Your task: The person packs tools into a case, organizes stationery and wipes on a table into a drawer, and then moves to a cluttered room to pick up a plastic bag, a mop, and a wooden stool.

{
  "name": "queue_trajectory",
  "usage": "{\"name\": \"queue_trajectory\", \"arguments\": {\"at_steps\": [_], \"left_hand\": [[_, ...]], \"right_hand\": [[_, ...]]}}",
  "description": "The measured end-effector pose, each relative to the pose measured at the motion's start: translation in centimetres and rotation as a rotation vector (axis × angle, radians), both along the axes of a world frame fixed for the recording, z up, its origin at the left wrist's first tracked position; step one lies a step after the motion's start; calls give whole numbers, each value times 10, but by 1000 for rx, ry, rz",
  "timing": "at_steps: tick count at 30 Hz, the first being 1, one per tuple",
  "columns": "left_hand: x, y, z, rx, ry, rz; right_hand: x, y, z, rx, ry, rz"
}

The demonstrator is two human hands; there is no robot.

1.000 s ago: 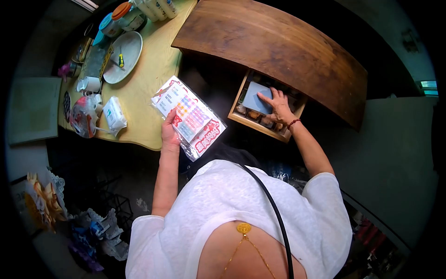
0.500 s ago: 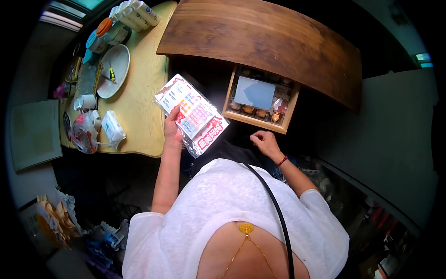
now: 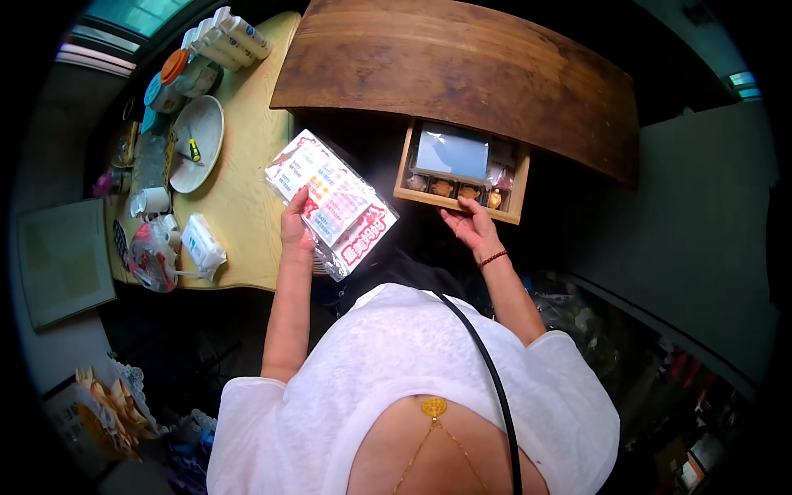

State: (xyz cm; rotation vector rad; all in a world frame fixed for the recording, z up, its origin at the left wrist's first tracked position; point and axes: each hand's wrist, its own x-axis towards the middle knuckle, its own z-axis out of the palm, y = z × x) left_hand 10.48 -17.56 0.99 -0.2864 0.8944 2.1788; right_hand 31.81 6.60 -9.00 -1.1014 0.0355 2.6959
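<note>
My left hand (image 3: 298, 224) grips a clear plastic packet of printed sheets (image 3: 337, 198) with pink, orange and red lettering, thumb on top. At the front edge of an open wooden drawer (image 3: 459, 204), my right hand (image 3: 472, 224) has its fingertips on the front panel, the thumb lower down outside. A light blue flat item (image 3: 453, 153) lies in the drawer, over small clear boxes (image 3: 442, 188) with brownish contents. The drawer sticks out from under a dark wooden top (image 3: 462, 66).
The yellowish table (image 3: 247, 107) at the left bears a white dish (image 3: 198, 148) with a yellow-and-black tool, jars, white bottles (image 3: 235, 41), a tissue pack (image 3: 202, 246) and a plastic bag (image 3: 153, 260). A framed panel (image 3: 66, 252) stands at the far left.
My right hand has left the blue item inside the drawer, drawn back towards my body, then reached the drawer's front. The drawer sits slightly further in. My left hand still holds the packet.
</note>
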Motion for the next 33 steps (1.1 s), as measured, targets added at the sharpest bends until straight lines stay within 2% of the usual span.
{"name": "queue_trajectory", "arguments": {"at_steps": [6,10,12,13,14,15,19,20,22,24,30,32,33], "left_hand": [[1,1,-1,11,39,13],[5,5,9,3,40,15],[4,4,9,-1,51,16],[5,6,10,-8,62,26],[7,6,11,-7,64,24],[7,7,11,-1,66,18],[8,2,0,68,41,-20],[11,4,-4,29,54,34],[16,15,1,43,130,-15],[22,33,8,61,133,-53],[26,55,14,-69,237,-97],[29,56,16,-90,254,-98],[32,60,17,-102,266,-115]], "right_hand": [[-6,37,-16,-37,94,-72],[-36,88,-7,43,175,-33],[-63,111,-27,43,194,-159],[-72,121,-31,110,252,-143],[-76,124,-23,177,309,-129],[-72,113,10,213,324,-131],[-62,88,-31,174,297,-164],[-56,76,-14,248,296,-39],[-53,60,0,391,242,222],[-53,46,34,680,151,472],[-87,13,87,1291,108,793],[-90,3,95,1079,320,744],[-92,-1,100,1123,325,690]]}}
